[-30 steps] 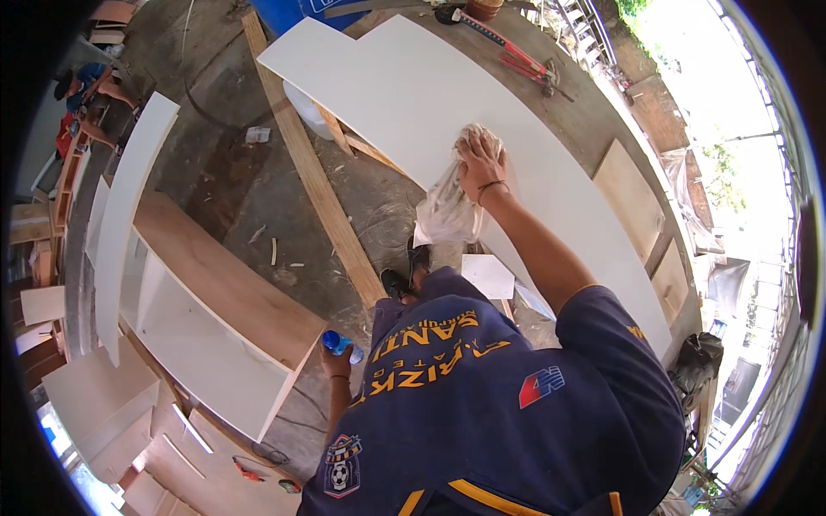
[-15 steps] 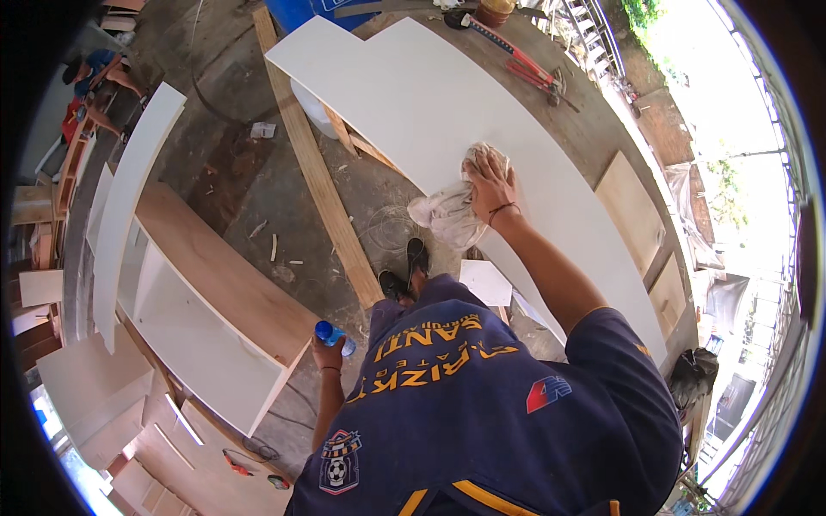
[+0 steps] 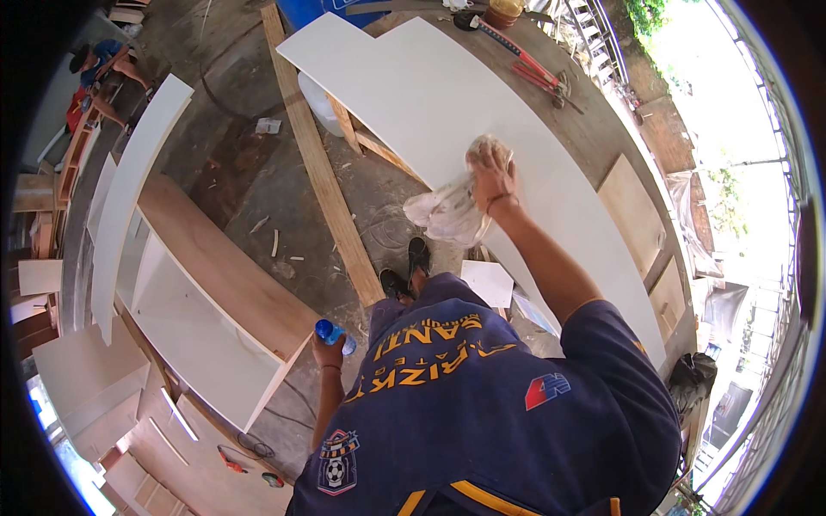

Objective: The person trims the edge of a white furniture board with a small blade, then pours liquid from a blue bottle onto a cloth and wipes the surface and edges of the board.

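Observation:
Pressed down on a long white panel [image 3: 413, 95], my right hand [image 3: 495, 179] grips a crumpled whitish rag [image 3: 447, 215]. Part of the rag hangs over the panel's near-left edge. Low at my left side, my left hand [image 3: 329, 351] is closed around a blue plastic bottle [image 3: 335, 334] with a blue cap. Just left of that hand is the corner of an open box-like cabinet [image 3: 232, 267], white inside with a bare wood side.
A wooden plank [image 3: 323, 163] lies along the floor. Red-handled bolt cutters [image 3: 525, 64] rest beyond the white panel. A blue barrel [image 3: 318, 10] stands at the far side. Another person [image 3: 107, 64] crouches far left. Plywood sheets [image 3: 632, 202] lie at right.
My right hand has shifted very slightly with the rag, whose hanging part has changed shape. My left hand still holds the bottle in the same place.

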A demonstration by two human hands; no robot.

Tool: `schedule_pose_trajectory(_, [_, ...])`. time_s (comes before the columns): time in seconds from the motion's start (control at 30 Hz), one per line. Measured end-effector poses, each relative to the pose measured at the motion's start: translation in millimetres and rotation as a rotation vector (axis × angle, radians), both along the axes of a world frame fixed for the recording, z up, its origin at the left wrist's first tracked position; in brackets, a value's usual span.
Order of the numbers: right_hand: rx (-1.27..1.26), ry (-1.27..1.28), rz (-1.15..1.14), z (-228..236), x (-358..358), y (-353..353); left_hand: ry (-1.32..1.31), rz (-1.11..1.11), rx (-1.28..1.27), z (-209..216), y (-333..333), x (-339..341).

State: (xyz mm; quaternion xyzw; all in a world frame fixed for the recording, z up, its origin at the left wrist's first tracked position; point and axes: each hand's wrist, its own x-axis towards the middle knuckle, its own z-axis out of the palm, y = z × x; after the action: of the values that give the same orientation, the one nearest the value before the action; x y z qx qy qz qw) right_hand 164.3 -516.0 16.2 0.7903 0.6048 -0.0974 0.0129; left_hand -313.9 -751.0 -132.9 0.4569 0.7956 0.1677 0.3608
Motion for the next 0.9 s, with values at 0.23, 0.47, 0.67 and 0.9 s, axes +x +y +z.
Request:
schedule_pose_trajectory(0.23, [0.124,-0.019,0.014,-5,5,12,0.031,-0.039,-0.044,0,-10,1])
schedule_pose_trajectory(0.47, [0.250,-0.044,0.080,-2,9,-12,0.068,0.045,-0.073,2,-14,2])
schedule_pose_trajectory(0.67, [0.261,-0.044,0.066,-5,6,5,0.003,0.026,-0.030,-1,-11,8])
schedule_pose_trajectory(0.9, [0.213,-0.035,0.064,5,4,3,0.064,0.020,-0.040,-1,-6,17])
